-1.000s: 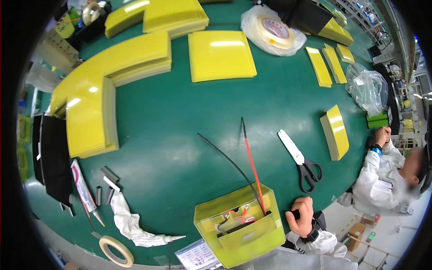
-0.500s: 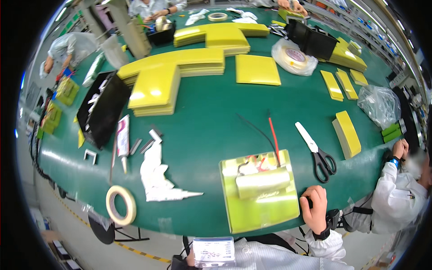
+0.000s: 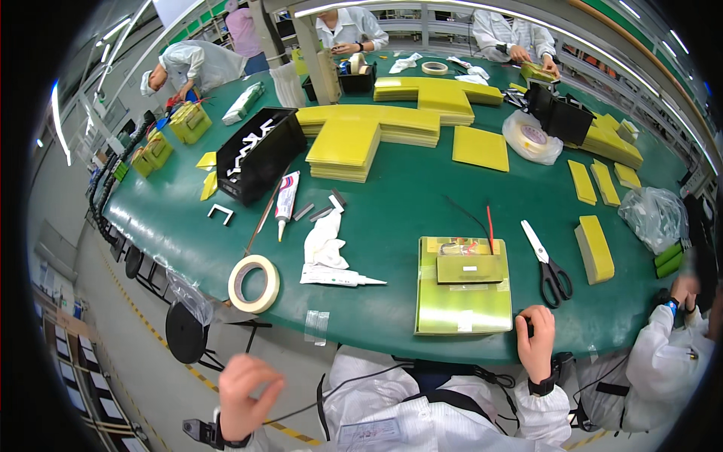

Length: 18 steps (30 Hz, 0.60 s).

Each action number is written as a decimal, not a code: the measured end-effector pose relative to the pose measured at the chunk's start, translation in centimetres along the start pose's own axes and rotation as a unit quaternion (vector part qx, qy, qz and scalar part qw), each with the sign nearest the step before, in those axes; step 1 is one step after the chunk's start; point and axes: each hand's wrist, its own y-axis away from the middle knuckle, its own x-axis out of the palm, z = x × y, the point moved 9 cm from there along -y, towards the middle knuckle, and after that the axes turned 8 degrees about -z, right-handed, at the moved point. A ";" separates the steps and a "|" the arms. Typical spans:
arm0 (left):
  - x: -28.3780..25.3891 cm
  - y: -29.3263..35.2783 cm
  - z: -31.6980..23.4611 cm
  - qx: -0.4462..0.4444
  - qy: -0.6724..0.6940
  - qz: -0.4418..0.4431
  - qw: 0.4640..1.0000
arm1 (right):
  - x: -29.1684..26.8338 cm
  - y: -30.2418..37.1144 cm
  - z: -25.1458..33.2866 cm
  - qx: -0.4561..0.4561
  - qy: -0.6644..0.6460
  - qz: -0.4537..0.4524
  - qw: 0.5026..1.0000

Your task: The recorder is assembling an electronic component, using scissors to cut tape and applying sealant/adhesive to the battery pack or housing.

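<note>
Head: right hand at table edge, left outside.

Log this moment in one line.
left hand: off table, nothing visible in it | right hand: at table edge beside yellow pack, grip unclear | leads: one red, one black | scissors: right of pack

Bright white light from tube lamps along the upper left and right fills the room, leaving a pale sheen on the green surface and glare on the lower face of the yellow-green box, with soft, faint shadows. The fisheye view bends straight edges and darkens to black at its sides; the scissors look crisp, while the left hand appears slightly blurred.
</note>
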 end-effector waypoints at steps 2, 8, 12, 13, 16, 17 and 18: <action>-1.0 -1.7 -1.5 0.037 -0.049 -0.066 0.996 | -0.1 -0.1 -0.1 -0.003 -0.005 -0.008 1.000; 1.7 -6.7 -4.1 0.108 -0.052 -0.119 0.986 | -0.9 -0.1 -0.4 0.004 -0.103 -0.029 0.994; 2.2 -11.9 -7.8 0.172 -0.156 -0.171 0.957 | -6.3 -1.2 3.1 -0.008 -0.152 -0.033 0.988; 3.3 -13.4 -8.3 0.184 -0.145 -0.151 0.960 | -7.6 -1.8 4.3 -0.038 -0.136 -0.032 0.989; 10.8 -16.9 -8.2 0.211 0.002 0.037 0.977 | -6.9 -5.8 6.8 -0.103 -0.115 -0.009 0.988; 13.2 -17.5 -7.2 0.194 0.028 0.083 0.977 | -5.5 -7.2 8.4 -0.137 -0.114 0.019 0.984; 15.2 -17.7 -6.1 0.175 0.052 0.125 0.975 | -3.3 -8.5 9.5 -0.174 -0.112 0.058 0.977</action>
